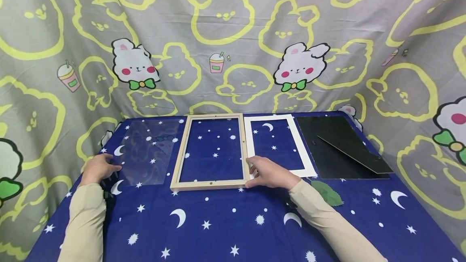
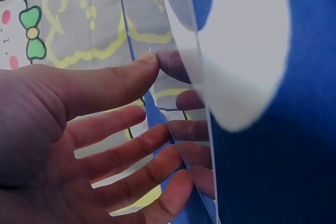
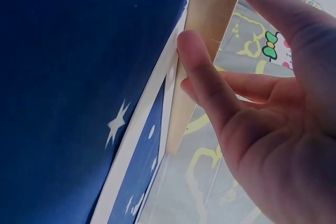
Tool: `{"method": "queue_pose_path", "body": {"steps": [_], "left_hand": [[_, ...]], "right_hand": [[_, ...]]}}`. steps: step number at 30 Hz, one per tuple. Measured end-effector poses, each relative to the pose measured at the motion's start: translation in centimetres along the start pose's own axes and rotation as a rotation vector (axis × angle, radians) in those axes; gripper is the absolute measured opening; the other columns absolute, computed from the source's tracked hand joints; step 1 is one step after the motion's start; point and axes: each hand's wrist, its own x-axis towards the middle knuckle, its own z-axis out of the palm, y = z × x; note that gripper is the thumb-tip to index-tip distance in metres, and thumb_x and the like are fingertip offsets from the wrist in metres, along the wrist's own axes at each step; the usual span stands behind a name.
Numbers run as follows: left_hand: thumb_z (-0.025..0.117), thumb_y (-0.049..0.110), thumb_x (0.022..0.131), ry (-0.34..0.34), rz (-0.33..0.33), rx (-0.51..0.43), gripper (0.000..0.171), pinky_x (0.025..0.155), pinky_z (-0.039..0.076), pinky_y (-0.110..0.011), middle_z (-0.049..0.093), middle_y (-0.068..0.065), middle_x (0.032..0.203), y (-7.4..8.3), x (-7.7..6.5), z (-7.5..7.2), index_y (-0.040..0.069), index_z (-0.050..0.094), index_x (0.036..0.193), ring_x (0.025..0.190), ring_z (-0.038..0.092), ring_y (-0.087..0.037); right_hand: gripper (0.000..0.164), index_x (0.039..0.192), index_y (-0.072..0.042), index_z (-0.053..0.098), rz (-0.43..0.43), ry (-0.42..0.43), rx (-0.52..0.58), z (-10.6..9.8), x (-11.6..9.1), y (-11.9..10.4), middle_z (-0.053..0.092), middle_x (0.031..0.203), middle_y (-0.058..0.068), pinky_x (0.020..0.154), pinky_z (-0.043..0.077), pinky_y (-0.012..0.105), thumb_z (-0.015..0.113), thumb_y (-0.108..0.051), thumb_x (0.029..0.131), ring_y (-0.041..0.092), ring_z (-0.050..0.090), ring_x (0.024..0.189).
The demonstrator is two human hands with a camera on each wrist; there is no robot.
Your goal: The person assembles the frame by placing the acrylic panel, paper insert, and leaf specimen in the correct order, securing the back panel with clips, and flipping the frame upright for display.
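Observation:
On the left of the table lies a clear plastic sheet (image 1: 142, 161). My left hand (image 1: 99, 169) is at its left edge, and the left wrist view shows the thumb (image 2: 139, 69) right at the sheet's edge, the fingers spread and mirrored in the sheet (image 2: 197, 135). A light wooden picture frame (image 1: 179, 157) lies flat in the middle. My right hand (image 1: 271, 173) touches its right side near the front corner. In the right wrist view, the index finger (image 3: 202, 72) rests against the frame's side (image 3: 207, 19), thumb near the corner.
To the right of the frame lies a white mat (image 1: 302, 148) with a rectangular opening. Beyond it is a black backing board (image 1: 316, 148) with a raised stand flap (image 1: 358, 155). A green leaf (image 1: 329, 194) lies near the right sleeve. A patterned curtain (image 1: 233, 31) hangs behind the table.

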Motion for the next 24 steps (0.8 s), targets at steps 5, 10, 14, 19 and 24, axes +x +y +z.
{"method": "queue_pose_path", "body": {"steps": [5,10,14,19,24], "left_hand": [[0.078,0.018,0.084,-0.012,0.025,-0.020,0.065,0.090,0.048,-0.064,0.056,-0.046,0.118,-0.1,0.2,0.3,-0.024,0.048,0.124,0.106,0.055,-0.063],[0.077,0.018,0.085,-0.047,0.034,-0.059,0.072,0.091,0.047,-0.065,0.062,-0.043,0.107,-0.6,0.4,0.2,-0.028,0.041,0.128,0.098,0.061,-0.058],[0.076,0.020,0.088,-0.118,0.003,-0.157,0.083,0.097,0.045,-0.066,0.050,-0.050,0.122,-0.9,0.3,-0.1,-0.028,0.029,0.137,0.112,0.052,-0.063],[0.066,0.027,0.099,-0.255,-0.043,-0.314,0.088,0.099,0.047,-0.063,0.044,-0.049,0.135,-1.4,0.2,-0.8,-0.025,0.014,0.147,0.120,0.050,-0.059],[0.053,0.020,0.107,-0.353,-0.017,-0.640,0.073,0.080,0.059,-0.034,0.072,-0.006,0.104,-2.4,0.3,-0.5,-0.019,0.010,0.151,0.092,0.067,-0.016]], "right_hand": [[0.083,0.143,0.012,0.047,0.003,-0.006,-0.016,0.0,-0.2,-0.2,0.068,0.114,0.016,0.084,0.059,0.038,0.088,-0.027,0.082,0.025,0.070,0.096],[0.082,0.143,0.012,0.048,-0.004,-0.007,-0.035,0.0,-0.2,-0.5,0.069,0.115,0.017,0.085,0.060,0.039,0.087,-0.029,0.083,0.025,0.070,0.098],[0.081,0.143,0.011,0.048,-0.007,-0.008,-0.040,0.2,-0.1,-0.3,0.069,0.115,0.016,0.085,0.059,0.038,0.087,-0.029,0.084,0.024,0.069,0.098],[0.082,0.144,0.009,0.049,0.011,-0.007,-0.053,0.3,-0.1,-0.3,0.070,0.115,0.014,0.085,0.059,0.037,0.087,-0.030,0.084,0.023,0.068,0.099],[0.083,0.146,0.009,0.047,0.039,-0.007,-0.048,0.2,-0.1,-0.4,0.069,0.116,0.014,0.086,0.058,0.038,0.087,-0.030,0.084,0.022,0.066,0.099]]}}
